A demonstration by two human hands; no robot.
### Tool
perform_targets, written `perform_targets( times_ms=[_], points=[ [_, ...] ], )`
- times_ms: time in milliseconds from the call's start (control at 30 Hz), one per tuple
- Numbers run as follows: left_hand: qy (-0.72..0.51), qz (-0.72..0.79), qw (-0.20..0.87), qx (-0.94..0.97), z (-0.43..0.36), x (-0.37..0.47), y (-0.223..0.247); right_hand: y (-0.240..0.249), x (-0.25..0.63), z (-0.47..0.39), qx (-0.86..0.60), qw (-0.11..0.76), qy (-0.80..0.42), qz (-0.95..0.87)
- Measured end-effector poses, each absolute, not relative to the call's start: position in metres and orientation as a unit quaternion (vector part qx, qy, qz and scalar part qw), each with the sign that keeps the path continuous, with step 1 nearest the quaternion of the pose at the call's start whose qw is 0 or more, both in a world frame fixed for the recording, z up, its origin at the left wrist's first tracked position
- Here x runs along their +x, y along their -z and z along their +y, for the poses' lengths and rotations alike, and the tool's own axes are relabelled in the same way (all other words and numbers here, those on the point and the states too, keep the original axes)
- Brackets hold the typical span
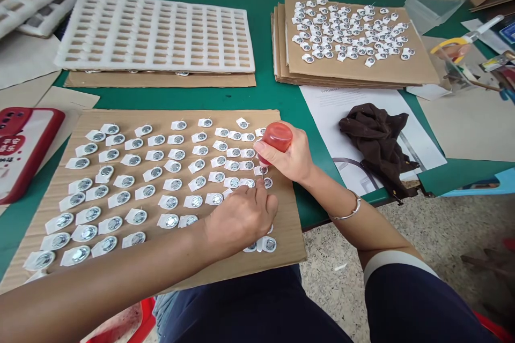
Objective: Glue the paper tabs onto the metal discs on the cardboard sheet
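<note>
My right hand [295, 155] is wrapped round a red squeeze bottle [276, 142], tipped down over the right side of a cardboard sheet [289, 209]. Its thin tip meets a small round metal part on a white tab [262, 170]. My left hand [243, 214] rests just below, fingers bent together near that part; what they hold, if anything, is hidden. Rows of similar silver parts on white tabs [169, 221] cover the sheet, and my left forearm hides some of them.
A white slotted tray [156, 32] lies on cardboard behind. Stacked cardboard [341, 72] at back right carries more parts. A dark cloth [376, 139] lies on paper; yellow-handled scissors [453, 45] stand far right. A red phone [30, 144] is at left.
</note>
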State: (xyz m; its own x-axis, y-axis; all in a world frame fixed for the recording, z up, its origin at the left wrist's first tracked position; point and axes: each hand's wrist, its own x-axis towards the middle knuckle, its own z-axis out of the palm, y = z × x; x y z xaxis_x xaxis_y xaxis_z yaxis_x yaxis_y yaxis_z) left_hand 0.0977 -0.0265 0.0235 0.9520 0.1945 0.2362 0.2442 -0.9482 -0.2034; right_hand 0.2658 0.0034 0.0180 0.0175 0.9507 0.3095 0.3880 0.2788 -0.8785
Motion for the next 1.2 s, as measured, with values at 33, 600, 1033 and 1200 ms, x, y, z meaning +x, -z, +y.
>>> perform_targets(
  times_ms=[33,600,1033,1200],
  points=[
    [0.104,-0.112,0.116,-0.981,-0.0264,0.0977,-0.0238,-0.0180,0.2657,0.0035,-0.526,0.482,-0.292,-0.637],
    [0.090,-0.107,0.105,-0.985,-0.0260,0.0964,-0.0239,-0.0174,0.2661,0.0053,-0.523,0.502,-0.241,-0.645],
    [0.096,-0.102,0.109,-0.984,-0.0231,0.0956,-0.0248,-0.0128,0.2715,0.0089,-0.516,0.507,-0.179,-0.667],
    [0.097,-0.099,0.107,-0.985,-0.0219,0.0951,-0.0269,-0.0131,0.2722,0.0093,-0.516,0.506,-0.179,-0.667]
  ],
)
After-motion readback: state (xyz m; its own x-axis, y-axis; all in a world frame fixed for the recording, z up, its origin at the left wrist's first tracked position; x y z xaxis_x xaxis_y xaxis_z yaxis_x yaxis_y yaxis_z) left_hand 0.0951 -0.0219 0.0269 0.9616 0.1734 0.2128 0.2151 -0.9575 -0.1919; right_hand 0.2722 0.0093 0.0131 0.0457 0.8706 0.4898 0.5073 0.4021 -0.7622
